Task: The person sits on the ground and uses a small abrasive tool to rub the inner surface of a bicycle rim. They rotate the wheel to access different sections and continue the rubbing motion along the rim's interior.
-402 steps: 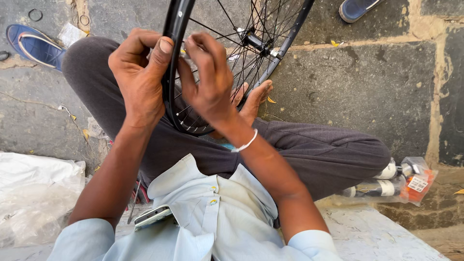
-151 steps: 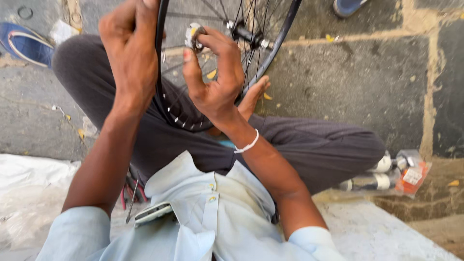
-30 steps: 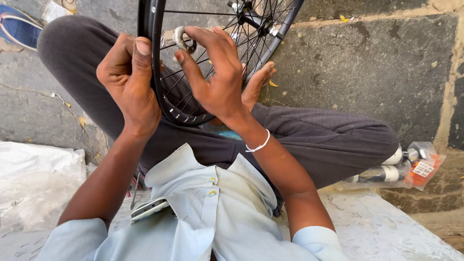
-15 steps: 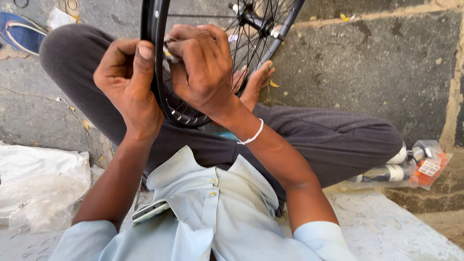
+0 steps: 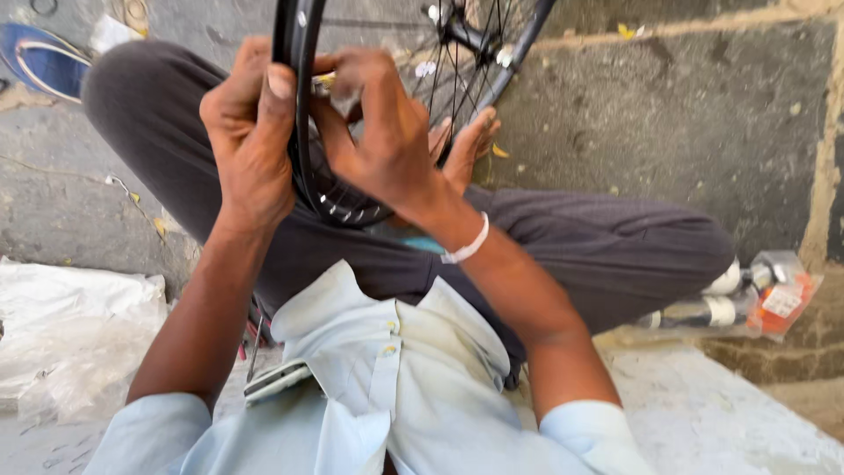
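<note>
Left hand [image 5: 251, 141] clamps the rim [image 5: 299, 132]; right hand [image 5: 378, 132] pinches a small fitting [image 5: 323, 82] inside it — seating looks unfinished.

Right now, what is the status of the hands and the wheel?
Left hand grips wheel rim. Right hand pinches small part at rim. Nothing blocking.

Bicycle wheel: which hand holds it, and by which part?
The left hand grips the bicycle wheel by its black rim; the right hand pinches a small tool at the rim's inner side.
</note>
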